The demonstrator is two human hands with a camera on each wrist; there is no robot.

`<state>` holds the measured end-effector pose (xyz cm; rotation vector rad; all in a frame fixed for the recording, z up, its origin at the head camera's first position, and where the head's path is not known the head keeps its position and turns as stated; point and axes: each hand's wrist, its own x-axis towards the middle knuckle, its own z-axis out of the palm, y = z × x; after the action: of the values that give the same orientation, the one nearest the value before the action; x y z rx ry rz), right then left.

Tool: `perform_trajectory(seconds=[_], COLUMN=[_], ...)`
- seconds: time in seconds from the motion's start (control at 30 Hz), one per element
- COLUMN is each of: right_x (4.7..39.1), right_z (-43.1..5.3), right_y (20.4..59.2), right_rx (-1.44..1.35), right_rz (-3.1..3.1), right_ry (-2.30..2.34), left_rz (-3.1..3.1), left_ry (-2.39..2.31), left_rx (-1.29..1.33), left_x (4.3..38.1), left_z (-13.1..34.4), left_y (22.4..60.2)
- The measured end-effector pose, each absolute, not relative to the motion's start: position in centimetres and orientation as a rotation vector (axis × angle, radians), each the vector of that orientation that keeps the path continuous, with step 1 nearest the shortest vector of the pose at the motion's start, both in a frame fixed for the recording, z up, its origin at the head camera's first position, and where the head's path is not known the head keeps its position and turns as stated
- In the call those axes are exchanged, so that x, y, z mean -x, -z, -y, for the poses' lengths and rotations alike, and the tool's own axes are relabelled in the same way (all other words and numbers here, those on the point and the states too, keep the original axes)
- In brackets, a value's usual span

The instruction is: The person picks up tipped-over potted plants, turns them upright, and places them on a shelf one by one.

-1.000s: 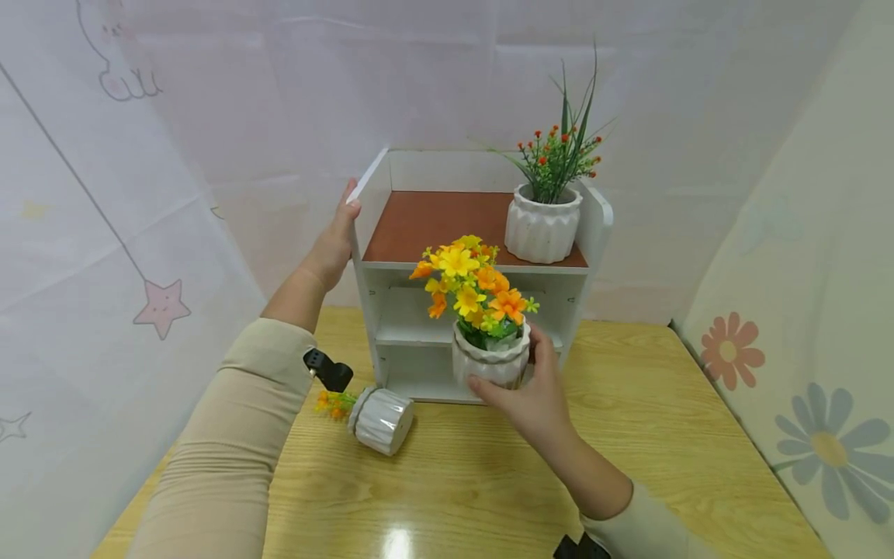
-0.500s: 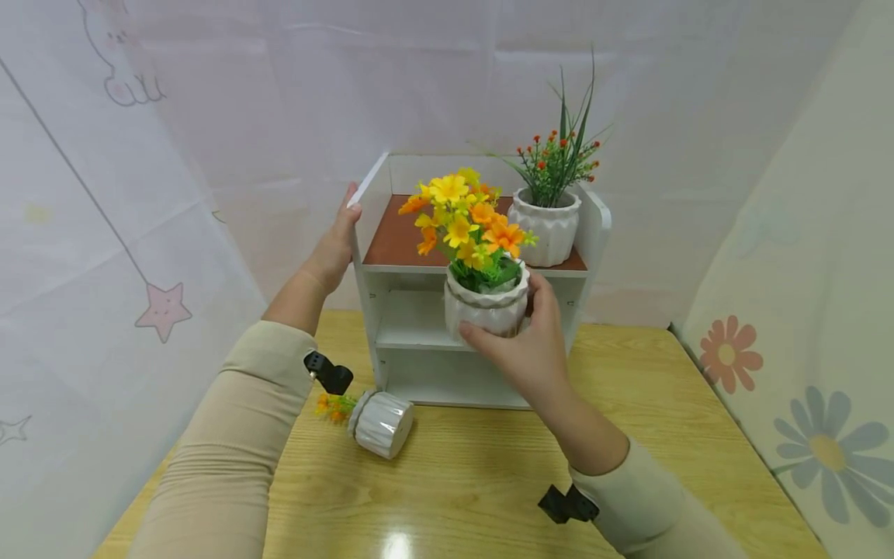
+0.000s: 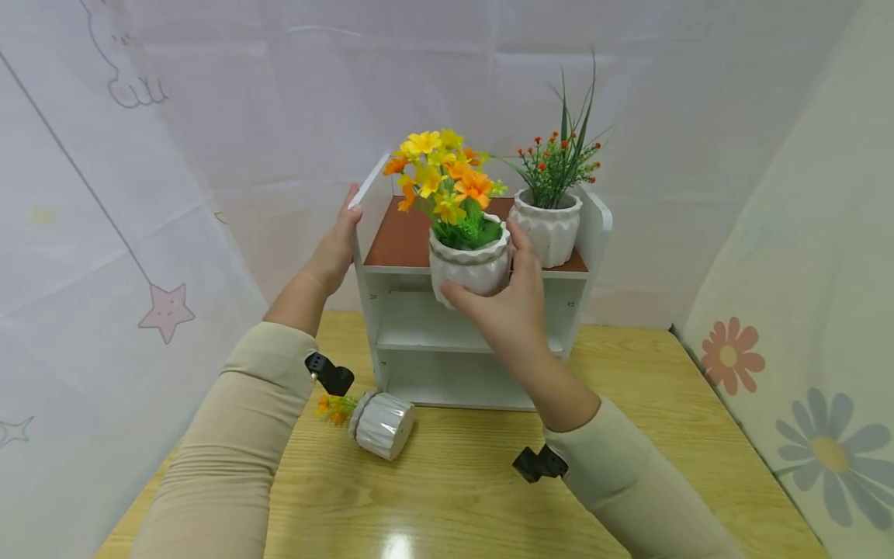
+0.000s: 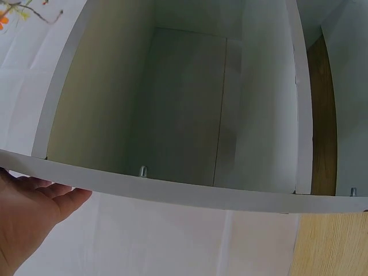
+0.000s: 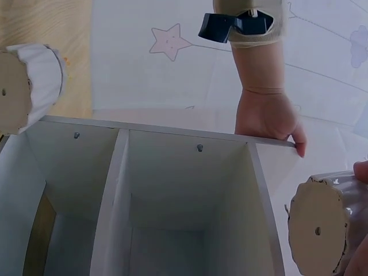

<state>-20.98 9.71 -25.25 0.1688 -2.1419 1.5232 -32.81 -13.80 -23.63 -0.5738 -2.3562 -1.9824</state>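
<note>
Right grip point(image 3: 504, 309) pinching yellow-flowered pot point(image 3: 466, 265), left grip point(image 3: 331, 256) spread against white shelf point(image 3: 426, 328), sideways pot point(image 3: 380, 425) nearby

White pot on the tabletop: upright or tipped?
Tipped. The white pot lies on its side on the table, base exposed, flowers pointing left.

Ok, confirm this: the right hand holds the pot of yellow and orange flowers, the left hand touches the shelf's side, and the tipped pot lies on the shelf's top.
Not quite: the tipped pot lies on the table, as the head view shows. The right hand holds the flower pot, and the left hand touches the shelf's side.
</note>
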Motion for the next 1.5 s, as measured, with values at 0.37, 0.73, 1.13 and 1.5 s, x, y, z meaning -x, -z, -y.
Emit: perform_trajectory(seconds=[0.37, 0.73, 1.13, 1.5], right_x=[23.5, 25.1, 26.0, 26.9], right_z=[-8.9, -8.3, -7.6, -7.3], right_y=[24.4, 24.5, 24.7, 24.5], right_rx=[-0.145, -0.041, 0.029, 0.072], right_rz=[2.055, 2.043, 2.005, 2.012], right_ry=[-1.522, -1.476, -1.447, -1.411], left_rz=[2.357, 2.365, 2.378, 2.372], left_ry=[1.988, 1.96, 1.95, 1.941], left_rx=[0.59, 0.591, 0.58, 0.591], left_x=[32.9, 33.0, 33.0, 32.9], left_z=[13.7, 13.6, 13.6, 13.7], left_y=[23.7, 23.8, 23.6, 23.7])
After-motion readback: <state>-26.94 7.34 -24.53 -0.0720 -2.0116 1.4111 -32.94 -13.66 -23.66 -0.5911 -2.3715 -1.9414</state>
